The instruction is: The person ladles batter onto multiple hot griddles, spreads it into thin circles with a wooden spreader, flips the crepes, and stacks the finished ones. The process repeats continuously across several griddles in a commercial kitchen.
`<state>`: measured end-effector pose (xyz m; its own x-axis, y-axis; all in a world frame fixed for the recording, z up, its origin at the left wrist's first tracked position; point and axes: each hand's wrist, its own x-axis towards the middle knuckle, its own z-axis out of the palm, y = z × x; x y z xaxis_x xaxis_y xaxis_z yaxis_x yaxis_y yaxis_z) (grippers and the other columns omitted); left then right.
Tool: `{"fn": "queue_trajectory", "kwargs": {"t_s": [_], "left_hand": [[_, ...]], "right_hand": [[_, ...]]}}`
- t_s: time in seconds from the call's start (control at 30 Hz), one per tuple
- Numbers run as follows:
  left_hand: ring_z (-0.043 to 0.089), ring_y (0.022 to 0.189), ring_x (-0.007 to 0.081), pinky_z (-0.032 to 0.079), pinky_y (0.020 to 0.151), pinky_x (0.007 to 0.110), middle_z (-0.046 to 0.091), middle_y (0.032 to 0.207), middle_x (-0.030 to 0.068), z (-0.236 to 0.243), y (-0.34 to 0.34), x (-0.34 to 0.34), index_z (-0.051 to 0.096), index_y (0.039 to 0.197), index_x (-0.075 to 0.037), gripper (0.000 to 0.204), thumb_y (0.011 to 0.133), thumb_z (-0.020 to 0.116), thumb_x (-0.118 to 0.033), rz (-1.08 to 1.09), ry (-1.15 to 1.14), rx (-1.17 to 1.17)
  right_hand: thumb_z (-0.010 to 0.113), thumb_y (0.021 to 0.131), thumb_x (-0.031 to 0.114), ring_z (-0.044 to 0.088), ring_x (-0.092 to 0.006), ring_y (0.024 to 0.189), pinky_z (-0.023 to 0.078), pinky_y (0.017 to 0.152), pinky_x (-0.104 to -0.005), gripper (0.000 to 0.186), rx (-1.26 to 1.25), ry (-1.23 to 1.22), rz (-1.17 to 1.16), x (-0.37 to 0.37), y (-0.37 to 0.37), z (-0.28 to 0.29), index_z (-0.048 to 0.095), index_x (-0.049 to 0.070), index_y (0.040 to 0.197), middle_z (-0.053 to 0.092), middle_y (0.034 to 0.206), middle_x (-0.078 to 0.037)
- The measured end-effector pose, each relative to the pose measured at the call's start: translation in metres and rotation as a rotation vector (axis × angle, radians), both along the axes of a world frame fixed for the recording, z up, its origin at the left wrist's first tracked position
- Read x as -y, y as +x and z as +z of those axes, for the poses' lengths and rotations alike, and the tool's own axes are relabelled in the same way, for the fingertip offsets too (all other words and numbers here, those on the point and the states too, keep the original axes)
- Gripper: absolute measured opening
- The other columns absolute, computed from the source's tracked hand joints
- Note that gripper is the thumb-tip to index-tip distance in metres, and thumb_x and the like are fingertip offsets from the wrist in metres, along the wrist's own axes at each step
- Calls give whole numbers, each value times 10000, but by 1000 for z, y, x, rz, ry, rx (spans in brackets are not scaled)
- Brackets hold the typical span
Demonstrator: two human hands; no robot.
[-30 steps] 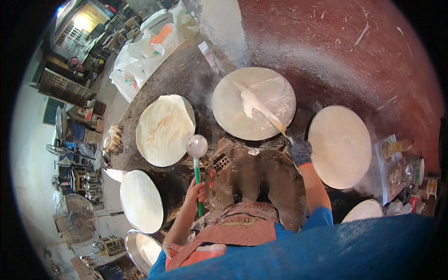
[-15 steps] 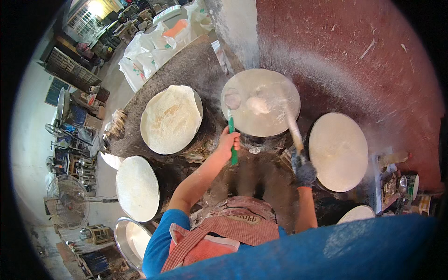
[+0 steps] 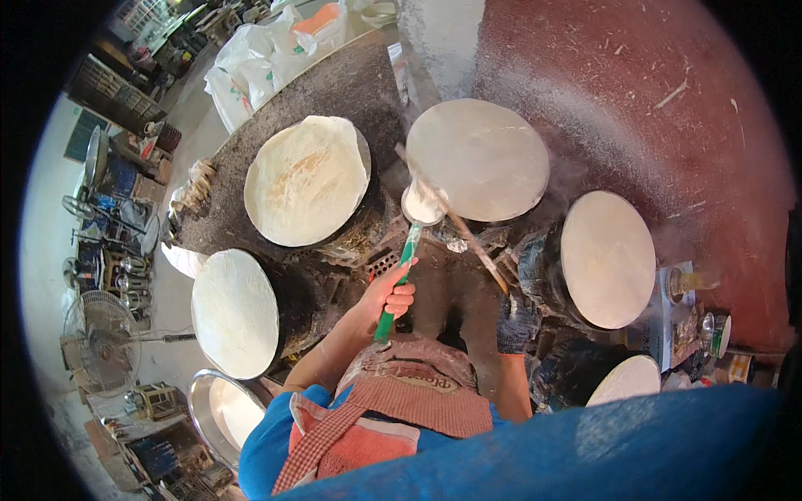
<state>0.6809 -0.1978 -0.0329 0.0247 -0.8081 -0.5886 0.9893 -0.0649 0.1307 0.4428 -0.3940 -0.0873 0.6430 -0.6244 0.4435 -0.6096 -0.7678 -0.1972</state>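
Observation:
My bare left hand is closed around the green handle of a ladle. The ladle's bowl, with white batter in it, sits just off the near-left rim of the middle round griddle. In a dark glove, my right hand grips a wooden spreader. It slants up to the left, its far part crossing the ladle bowl. A thin, even pale layer covers the middle griddle. On the griddle to its left lies a thin pancake with lifted edges and light brown marks.
More pale-coated griddles stand around me: one at left, one at right, one at lower right. A steel basin of white batter is at lower left. Beyond are a fan, white sacks and a red wall.
The batter lump on the middle griddle is now spread flat. The ladle and spreader have come off its surface toward me; both hands moved nearer my body, and the ladle bowl now holds batter.

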Motion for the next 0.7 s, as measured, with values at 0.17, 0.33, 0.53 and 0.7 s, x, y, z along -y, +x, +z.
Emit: {"fn": "queue_trajectory", "kwargs": {"t_s": [0.17, 0.33, 0.53, 0.7], "left_hand": [[346, 392, 38, 298, 293, 192, 374, 575, -23, 6, 3, -9, 482, 1235, -223, 300, 980, 371, -336, 51, -152, -213], [285, 393, 58, 249, 303, 200, 332, 565, -19, 2, -20, -43, 523, 1153, -238, 237, 970, 406, -334, 151, -190, -345], [272, 394, 56, 242, 303, 184, 312, 558, -25, -18, -62, -118, 539, 1131, -242, 237, 960, 419, -356, 251, -156, -485], [279, 391, 53, 233, 293, 185, 316, 547, -19, -35, -87, -190, 507, 1150, -258, 221, 955, 441, -337, 339, -89, -481]], "right_hand": [[644, 810, 212, 610, -330, 722, 483, 649, -398, 260, 64, 147, -133, 19, 21, -1, 625, 40, 1004, 641, 847, -171], [696, 777, 253, 624, -248, 750, 486, 680, -355, 332, 208, 618, -86, 53, 47, -10, 615, 39, 1018, 659, 857, -125], [668, 809, 188, 390, -65, 437, 311, 404, -259, 168, 306, 1252, 124, 62, 144, -43, 616, 48, 886, 518, 623, -5], [676, 755, 125, 432, -78, 435, 310, 396, -252, 163, 394, 1439, 266, 36, 282, -57, 656, 47, 897, 527, 597, 32]]}}
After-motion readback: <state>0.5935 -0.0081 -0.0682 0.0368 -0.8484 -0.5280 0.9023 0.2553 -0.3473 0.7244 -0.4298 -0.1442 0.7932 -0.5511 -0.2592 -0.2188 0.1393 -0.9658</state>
